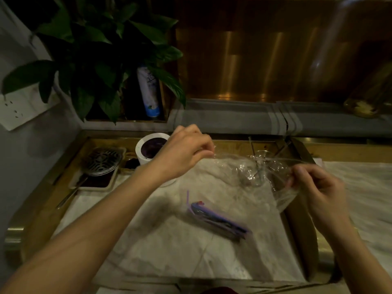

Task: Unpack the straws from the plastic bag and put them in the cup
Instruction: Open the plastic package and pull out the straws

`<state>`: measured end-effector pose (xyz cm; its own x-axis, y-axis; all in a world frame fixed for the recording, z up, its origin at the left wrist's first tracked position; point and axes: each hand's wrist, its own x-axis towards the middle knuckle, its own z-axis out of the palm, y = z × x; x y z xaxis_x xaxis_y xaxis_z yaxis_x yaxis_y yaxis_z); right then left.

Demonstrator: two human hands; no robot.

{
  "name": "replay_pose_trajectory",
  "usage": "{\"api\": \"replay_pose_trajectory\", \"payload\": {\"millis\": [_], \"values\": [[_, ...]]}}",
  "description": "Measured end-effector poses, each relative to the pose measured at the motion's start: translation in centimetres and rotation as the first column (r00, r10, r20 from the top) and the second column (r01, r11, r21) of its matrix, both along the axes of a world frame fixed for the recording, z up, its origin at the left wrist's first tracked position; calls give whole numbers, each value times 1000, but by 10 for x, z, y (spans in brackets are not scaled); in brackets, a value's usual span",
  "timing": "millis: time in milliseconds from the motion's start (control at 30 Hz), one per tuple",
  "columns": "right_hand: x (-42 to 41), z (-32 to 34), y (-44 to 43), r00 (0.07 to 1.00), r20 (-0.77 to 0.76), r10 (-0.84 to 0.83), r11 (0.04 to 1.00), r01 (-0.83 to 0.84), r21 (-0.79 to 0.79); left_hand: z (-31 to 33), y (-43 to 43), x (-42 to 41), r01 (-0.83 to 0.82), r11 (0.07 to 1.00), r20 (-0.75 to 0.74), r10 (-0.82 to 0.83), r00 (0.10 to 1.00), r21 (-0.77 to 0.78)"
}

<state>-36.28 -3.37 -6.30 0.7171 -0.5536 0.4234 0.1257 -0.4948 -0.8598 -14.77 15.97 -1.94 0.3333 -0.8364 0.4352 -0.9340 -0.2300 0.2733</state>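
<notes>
Both hands are raised above a pale marble counter [169, 247] and stretch a clear plastic bag [254, 168] between them across the middle right of the frame. The left hand [186, 151], at centre, has its fingers curled and pinched on the bag's left edge; the right hand [318, 187], at the right edge of the counter, is closed on the crumpled right end of the same bag. The bag is see-through and creased, and whether anything is left inside it cannot be told. Below the bag, at the centre of the frame, a bundle of purple straws [218, 221] lies on the counter, blurred, apart from both hands, with one straw sticking up at its left end. A white cup [148, 148] with a dark inside stands just behind the left hand, partly hidden by it. To its left a metal strainer [101, 162] rests on a tray [93, 183]. A leafy plant [95, 56] fills the upper left, a white and blue bottle [148, 92] beside it.
</notes>
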Motion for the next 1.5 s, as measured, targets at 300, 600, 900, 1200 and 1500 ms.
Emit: {"api": "replay_pose_trajectory", "payload": {"millis": [300,600,900,1200,1500], "values": [[3,3,0,1000,21,-7,1000,7,20,49,8,2,127,965,-392,-27,920,231],[7,6,5,999,30,32,999,-33,42,45,13,10,115,976,-599,20,800,186],[5,-2,-1,999,42,0,999,-2,47,-24,48,-10,-183,973,-127,165,978,-143],[2,-4,-2,1000,-18,6,998,-4,64,-66,34,-18,-283,881,-31,293,956,-380],[-3,1,4,1000,-17,11,999,-11,30,-74,11,-3,-263,906,-22,271,962,-331]]}}
